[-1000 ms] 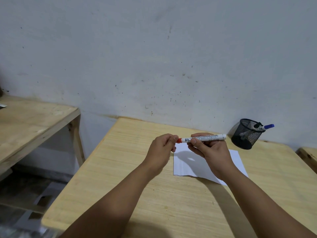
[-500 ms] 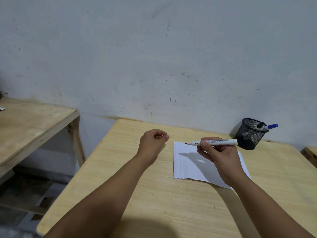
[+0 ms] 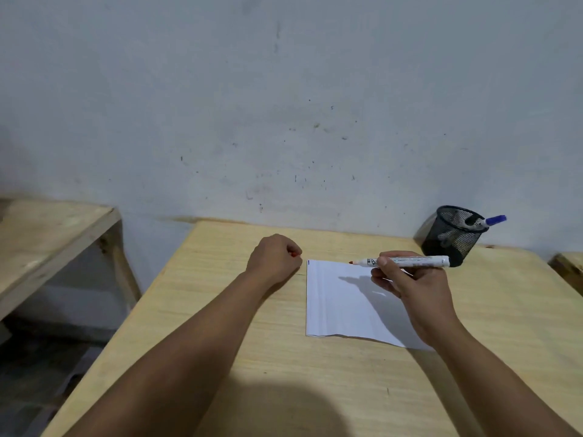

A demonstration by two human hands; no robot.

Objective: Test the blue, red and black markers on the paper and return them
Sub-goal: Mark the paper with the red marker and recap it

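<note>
The right hand (image 3: 416,285) pinches the uncapped red marker (image 3: 400,262) level above the paper's (image 3: 340,310) far edge, red tip pointing left. The left hand (image 3: 274,260) rests on the tabletop (image 3: 220,310) beside the paper's far-left corner, fingers curled around the red cap (image 3: 293,254). The blue marker (image 3: 487,221) stands in the mesh holder (image 3: 451,236) at the far-right corner.

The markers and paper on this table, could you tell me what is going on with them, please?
A person is testing markers. The right hand holds the uncapped red marker level above the paper, tip not yet touching it. The left hand rests on the table, closed around the red cap. A small blue mark is on the paper, and the blue marker sits in the mesh cup.
</note>
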